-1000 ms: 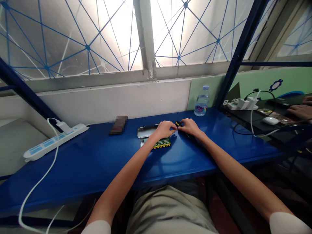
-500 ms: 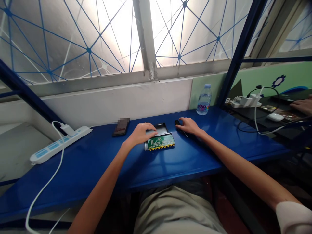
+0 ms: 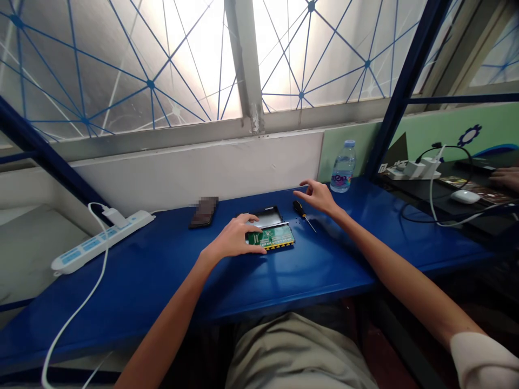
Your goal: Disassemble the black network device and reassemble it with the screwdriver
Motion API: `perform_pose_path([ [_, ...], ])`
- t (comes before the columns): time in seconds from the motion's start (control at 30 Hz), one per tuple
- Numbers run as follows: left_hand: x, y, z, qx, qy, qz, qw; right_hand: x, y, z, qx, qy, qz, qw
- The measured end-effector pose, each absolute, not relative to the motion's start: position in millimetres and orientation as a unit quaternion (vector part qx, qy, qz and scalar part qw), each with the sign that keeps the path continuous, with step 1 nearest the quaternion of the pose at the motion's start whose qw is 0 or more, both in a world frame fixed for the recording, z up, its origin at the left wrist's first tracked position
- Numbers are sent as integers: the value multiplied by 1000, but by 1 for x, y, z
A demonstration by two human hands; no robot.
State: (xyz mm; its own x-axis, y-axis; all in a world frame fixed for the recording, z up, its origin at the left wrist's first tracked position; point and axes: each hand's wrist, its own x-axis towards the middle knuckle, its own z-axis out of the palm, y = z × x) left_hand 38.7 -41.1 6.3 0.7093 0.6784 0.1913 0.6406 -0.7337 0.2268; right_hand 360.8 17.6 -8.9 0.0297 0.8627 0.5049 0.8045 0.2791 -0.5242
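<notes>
A green circuit board (image 3: 278,235) with a yellow-marked front edge lies on the blue table. My left hand (image 3: 237,236) grips its left end, with the thumb at the front edge and the fingers over the back. Directly behind the board is a black, shallow casing (image 3: 265,217), partly covered by my left fingers. To the right, a screwdriver (image 3: 299,209) with a black and yellow handle rests on the table, its shaft pointing toward the front right. My right hand (image 3: 318,195) hovers just behind and right of that handle, fingers apart and holding nothing.
A dark phone (image 3: 204,212) lies left of the casing. The water bottle (image 3: 343,167) stands at the back right. At the left is a white power strip (image 3: 103,240) with a cable. Another person's hand (image 3: 505,177) shows at the far right, near a white mouse (image 3: 465,196).
My right hand has let go of the screwdriver and risen away from it. My left thumb has moved to the board's front edge, and the hand has closed around the board's left end.
</notes>
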Motion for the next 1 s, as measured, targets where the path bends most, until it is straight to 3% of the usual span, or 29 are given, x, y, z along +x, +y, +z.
perform_pose_path([
  [0.43, 48, -43, -1, 912, 371, 155, 79, 357, 2, -8, -561, -742, 30, 366],
  [0.73, 58, -51, 3, 898, 351, 261, 37, 340, -18, 5, -516, -779, 35, 355],
  [1.0, 55, -49, 0, 858, 370, 356, -14, 323, -29, 0, -445, -850, 20, 281],
])
